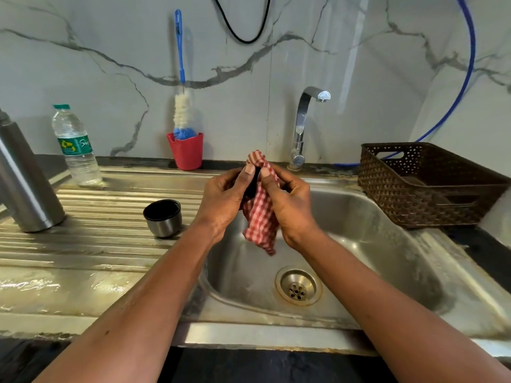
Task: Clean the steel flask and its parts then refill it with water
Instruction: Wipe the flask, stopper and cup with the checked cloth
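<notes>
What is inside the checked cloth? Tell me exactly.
A small black part shows, wrapped in the cloth. The left hand grips it, the right hand pinches the cloth; they cover the rest, so its shape cannot be told.

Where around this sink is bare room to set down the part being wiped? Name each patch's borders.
Bare: the front strip of the drainboard, nearer than the flask and steel cup; the basin floor around the drain. Crowded: the back ledge with bottle and red holder; the basket fills the right counter.
</notes>
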